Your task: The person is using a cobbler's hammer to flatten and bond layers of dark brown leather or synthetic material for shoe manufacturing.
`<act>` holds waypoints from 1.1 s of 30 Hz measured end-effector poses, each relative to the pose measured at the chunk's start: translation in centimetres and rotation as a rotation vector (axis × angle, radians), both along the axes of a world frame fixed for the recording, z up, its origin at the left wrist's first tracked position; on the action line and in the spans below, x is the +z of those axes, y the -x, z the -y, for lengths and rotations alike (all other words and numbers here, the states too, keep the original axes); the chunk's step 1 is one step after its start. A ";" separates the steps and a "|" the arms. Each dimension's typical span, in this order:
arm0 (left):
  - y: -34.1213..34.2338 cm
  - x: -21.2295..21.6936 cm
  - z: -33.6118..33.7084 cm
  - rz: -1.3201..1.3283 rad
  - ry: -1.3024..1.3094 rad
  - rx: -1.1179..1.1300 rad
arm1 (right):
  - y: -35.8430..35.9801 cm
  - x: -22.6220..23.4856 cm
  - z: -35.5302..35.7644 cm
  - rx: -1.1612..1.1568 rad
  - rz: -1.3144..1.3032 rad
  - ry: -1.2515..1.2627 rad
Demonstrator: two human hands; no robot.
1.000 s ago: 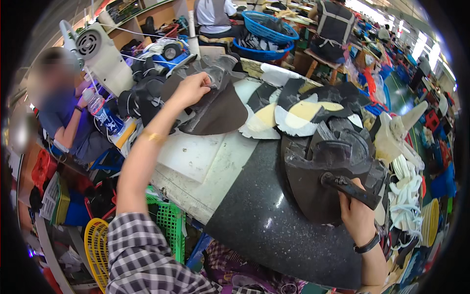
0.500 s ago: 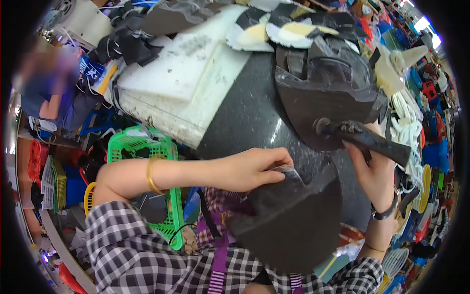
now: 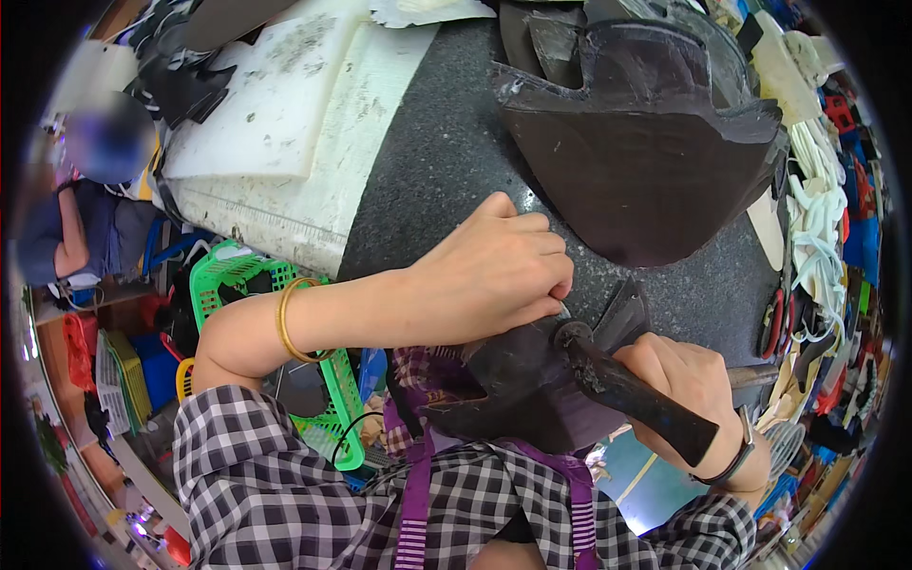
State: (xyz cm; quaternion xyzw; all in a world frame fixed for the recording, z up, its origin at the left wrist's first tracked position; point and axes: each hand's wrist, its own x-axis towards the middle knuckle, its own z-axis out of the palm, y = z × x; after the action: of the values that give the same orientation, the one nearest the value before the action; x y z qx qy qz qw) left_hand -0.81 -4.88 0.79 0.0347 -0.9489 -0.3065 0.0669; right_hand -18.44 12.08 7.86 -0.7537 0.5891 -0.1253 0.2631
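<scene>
Our left fingers (image 3: pixel 551 273) pinch a dark brown shoe-upper piece (image 3: pixel 532 380); our right fingers (image 3: pixel 648 359) grip a hammer (image 3: pixel 651 394).
We have the piece at the black tabletop's (image 3: pixel 427 152) near edge, below the hammer's head.

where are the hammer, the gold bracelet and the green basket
Hammer (image 3: pixel 648 397): head camera view, middle of its black head.
Gold bracelet (image 3: pixel 282 325): head camera view, left part of its band.
Green basket (image 3: pixel 344 404): head camera view, its right-hand mesh wall.
</scene>
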 end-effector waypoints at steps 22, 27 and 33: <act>-0.4 -1.5 1.0 -0.356 0.261 -0.199 | 2.0 -0.9 0.2 -0.076 0.197 -0.173; -0.6 -1.1 1.1 -0.312 0.360 -0.262 | 1.0 0.1 2.3 -0.264 0.172 -0.012; 0.8 -0.8 1.6 -0.187 0.057 -0.129 | 0.9 1.5 2.7 -0.274 0.008 -0.177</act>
State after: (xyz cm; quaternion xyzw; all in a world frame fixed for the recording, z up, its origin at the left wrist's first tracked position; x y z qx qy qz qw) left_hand -1.58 -6.46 0.01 -0.0571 -0.9471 -0.2851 0.1361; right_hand -19.31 9.41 9.41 -0.6396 0.6941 -0.1104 0.3113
